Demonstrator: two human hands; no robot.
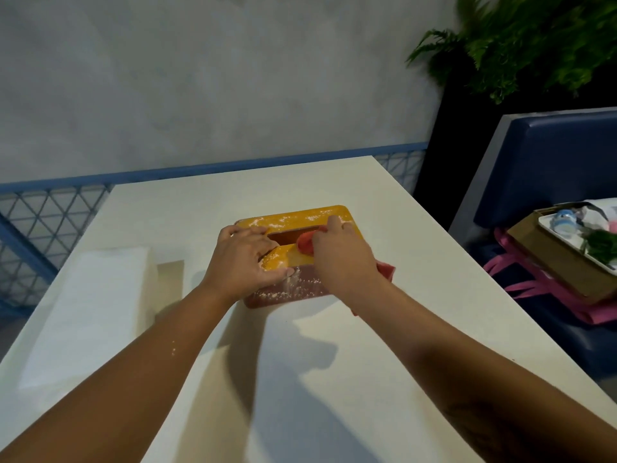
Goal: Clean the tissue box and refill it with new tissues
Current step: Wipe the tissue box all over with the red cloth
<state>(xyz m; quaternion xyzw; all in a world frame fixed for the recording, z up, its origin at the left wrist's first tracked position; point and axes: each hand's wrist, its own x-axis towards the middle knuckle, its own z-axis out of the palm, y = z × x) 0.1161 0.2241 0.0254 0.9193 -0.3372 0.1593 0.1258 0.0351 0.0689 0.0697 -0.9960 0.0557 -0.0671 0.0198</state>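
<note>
Tissue box [300, 217]: far half of table [300, 362], approx midway btwn its left & right edges; yellow top w/ long slot [283, 237], red-brown sides, white powder [293, 285] scattered over top & near side.
L hand [245, 255]: grips box's left end, fingers curled over slot edge, thumb pressed on near side. It pins the box down.
R hand [340, 253]: fingers bunched round red cloth [305, 243], pressing it on the top by the slot; a corner of the cloth sticks out under the wrist.
Handling: prob rigid, wood or plastic w/ smooth finish; light enough to slide under wiping, so it needs holding. Powder makes the top slippery.
Grip pts: short ends or slot rim are best; avoid the dusted faces.
Cloth: soft, limp; should reach into the slot & corners.
White pack [96, 295]: near table's left edge, well apart from box; prob the refill tissues, so soft & squashy. Lift by the long sides.
Writing/brands: none legible on box, pack or cloth.
</note>
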